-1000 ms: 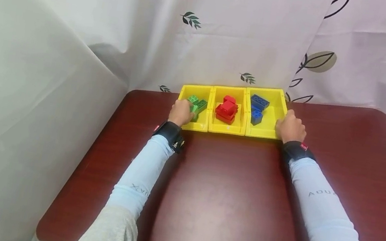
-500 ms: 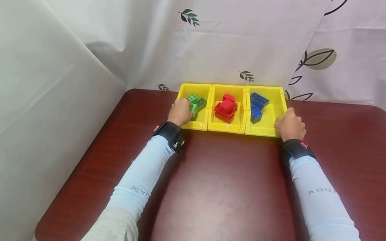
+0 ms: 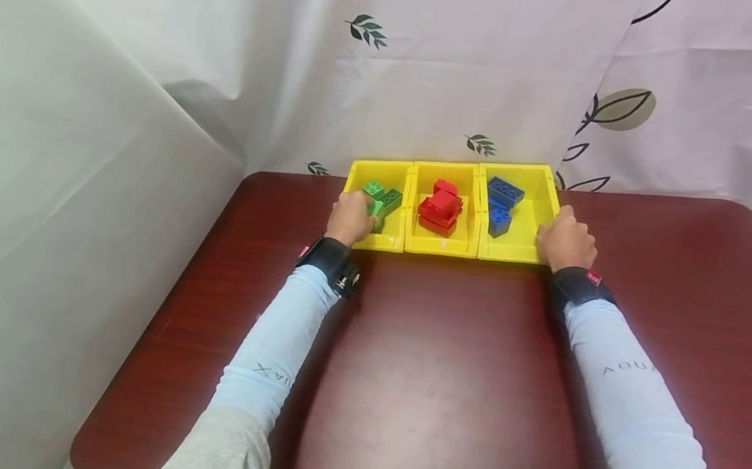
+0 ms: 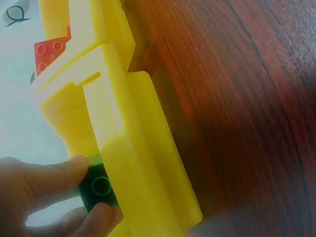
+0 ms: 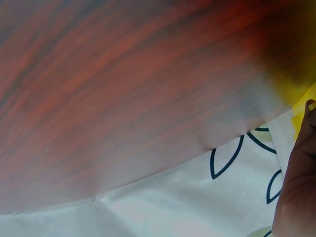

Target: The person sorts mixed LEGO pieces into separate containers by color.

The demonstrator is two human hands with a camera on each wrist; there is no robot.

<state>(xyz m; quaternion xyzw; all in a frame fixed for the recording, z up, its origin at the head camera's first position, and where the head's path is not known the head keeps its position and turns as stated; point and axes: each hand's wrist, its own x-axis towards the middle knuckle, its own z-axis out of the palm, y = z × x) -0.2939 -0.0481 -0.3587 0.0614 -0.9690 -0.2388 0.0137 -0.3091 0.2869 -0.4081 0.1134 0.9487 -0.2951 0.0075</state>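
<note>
Three yellow bins stand side by side at the table's back. My left hand (image 3: 351, 218) reaches over the near left part of the left bin (image 3: 389, 242). In the left wrist view its thumb and a finger pinch a green toy brick (image 4: 100, 185) just inside the bin's wall. More green bricks (image 3: 390, 200) lie beside it. At the far end of the row, my right hand (image 3: 566, 243) grips the outer wall of the right bin (image 3: 532, 247); its fingertips are mostly hidden. Blue bricks (image 3: 502, 205) lie in that bin's left part.
Red bricks (image 3: 441, 208) are piled in the middle bin (image 3: 467, 237). The dark red wooden table (image 3: 435, 375) stretches in front of the bins. A pale curtain (image 3: 449, 49) with leaf prints hangs right behind, and a white sheet (image 3: 39, 214) borders the left side.
The head view has tilted slightly, so the bins appear a little higher. Both hands keep their places at the bins.
</note>
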